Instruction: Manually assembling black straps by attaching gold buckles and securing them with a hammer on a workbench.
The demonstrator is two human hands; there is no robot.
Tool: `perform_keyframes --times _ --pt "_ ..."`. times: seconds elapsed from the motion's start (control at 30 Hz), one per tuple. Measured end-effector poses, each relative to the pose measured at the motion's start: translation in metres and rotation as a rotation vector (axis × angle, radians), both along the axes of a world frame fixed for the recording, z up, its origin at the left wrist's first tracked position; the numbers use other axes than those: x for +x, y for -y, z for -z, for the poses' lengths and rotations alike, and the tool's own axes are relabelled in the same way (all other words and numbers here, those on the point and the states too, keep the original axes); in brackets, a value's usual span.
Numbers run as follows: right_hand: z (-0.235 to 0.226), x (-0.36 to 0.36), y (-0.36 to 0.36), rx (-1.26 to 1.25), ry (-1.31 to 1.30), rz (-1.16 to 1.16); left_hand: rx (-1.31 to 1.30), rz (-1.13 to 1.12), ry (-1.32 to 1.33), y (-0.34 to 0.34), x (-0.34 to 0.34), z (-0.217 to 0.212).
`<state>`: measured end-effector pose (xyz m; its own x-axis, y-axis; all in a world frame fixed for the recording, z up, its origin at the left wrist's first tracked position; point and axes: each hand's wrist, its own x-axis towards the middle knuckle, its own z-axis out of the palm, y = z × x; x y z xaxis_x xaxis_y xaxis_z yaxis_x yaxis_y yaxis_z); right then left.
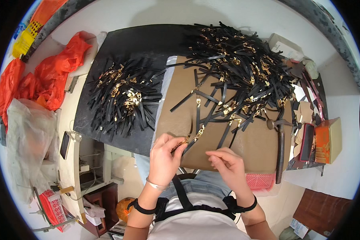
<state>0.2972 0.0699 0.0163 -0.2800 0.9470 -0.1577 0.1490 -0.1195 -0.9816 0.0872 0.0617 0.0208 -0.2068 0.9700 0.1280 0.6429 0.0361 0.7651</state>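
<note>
My left hand (166, 154) is closed in a pinch on a black strap (191, 145) with gold-coloured metal fittings, held over the near edge of the brown work mat (176, 116). A gold chain-like link (200, 132) shows on the strap just beyond the fingertips. To the right, my right hand (228, 163) hovers by the same edge, thumb and forefinger drawn together; whatever may be between them is too small to make out. Several loose straps lie on the mat ahead of both hands, spilling from a large heap of black straps (244, 72) with gold fittings.
A smaller strap pile (124, 94) lies on the black tabletop (140, 40) at left. A hammer (281, 148) rests on the mat's right side, its handle overhanging the edge. Further right stand an orange box (327, 140) and a red-edged case (307, 142). A phone (65, 145) lies on the left-hand table.
</note>
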Motion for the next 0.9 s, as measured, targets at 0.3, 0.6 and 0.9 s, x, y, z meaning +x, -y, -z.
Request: perform_keyframes --times 0.3,0.6,0.9 --pt "-0.018 -0.051 -0.014 -0.374 -0.523 -0.042 -0.151 0.079 0.461 0.036 -0.012 -0.039" --pt "-0.027 -0.056 -0.007 -0.299 -0.500 -0.108 -0.078 0.090 0.289 0.047 -0.015 -0.053" --pt "-0.021 -0.059 0.001 -0.297 -0.534 -0.083 0.071 -0.018 0.178 0.048 -0.004 -0.052"
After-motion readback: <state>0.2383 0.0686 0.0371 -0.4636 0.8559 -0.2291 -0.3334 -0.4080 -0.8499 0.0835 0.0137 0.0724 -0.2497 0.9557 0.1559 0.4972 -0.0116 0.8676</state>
